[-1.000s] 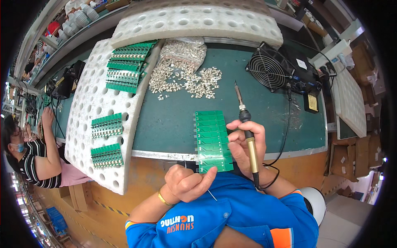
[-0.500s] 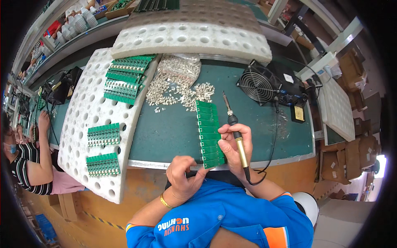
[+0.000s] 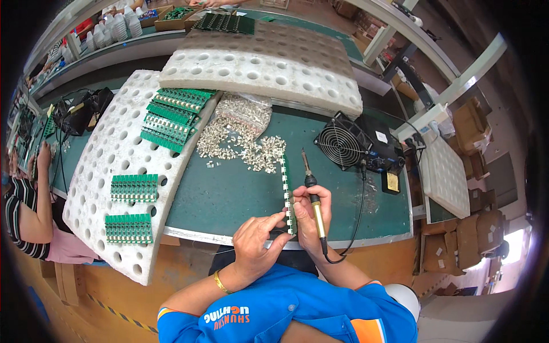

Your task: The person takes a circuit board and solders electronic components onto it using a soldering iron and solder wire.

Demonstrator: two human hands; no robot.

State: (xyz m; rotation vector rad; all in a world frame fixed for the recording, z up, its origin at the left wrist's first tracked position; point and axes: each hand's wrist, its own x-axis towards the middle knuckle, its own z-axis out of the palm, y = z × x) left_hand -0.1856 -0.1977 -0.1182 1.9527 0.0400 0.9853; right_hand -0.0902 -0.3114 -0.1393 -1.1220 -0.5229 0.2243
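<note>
A green circuit board panel [image 3: 287, 197] stands nearly edge-on above the bench, with a row of white connectors along its side. My left hand [image 3: 254, 243] has its thumb and index finger at the panel's lower end. My right hand [image 3: 311, 217] grips a soldering iron [image 3: 318, 222] with a gold-coloured handle, its tip pointing up and away from me. The right fingertips also touch the panel's right side. Beyond the panel lies a pile of small white connectors [image 3: 240, 143], spilling from a clear plastic bag [image 3: 251, 108].
A white foam board with holes [image 3: 91, 194] lies at left, carrying finished-looking green panels [image 3: 134, 187]. Another foam slab [image 3: 263, 66] spans the back. A black fan [image 3: 341, 143] and a soldering station [image 3: 383, 151] stand at right; the iron's cord [image 3: 361, 211] loops nearby. Another person [image 3: 34, 211] sits at far left.
The panel has turned from showing its flat green face to nearly edge-on, bringing the white connectors into sight. My left index finger has come up against it. The whole view has shifted slightly.
</note>
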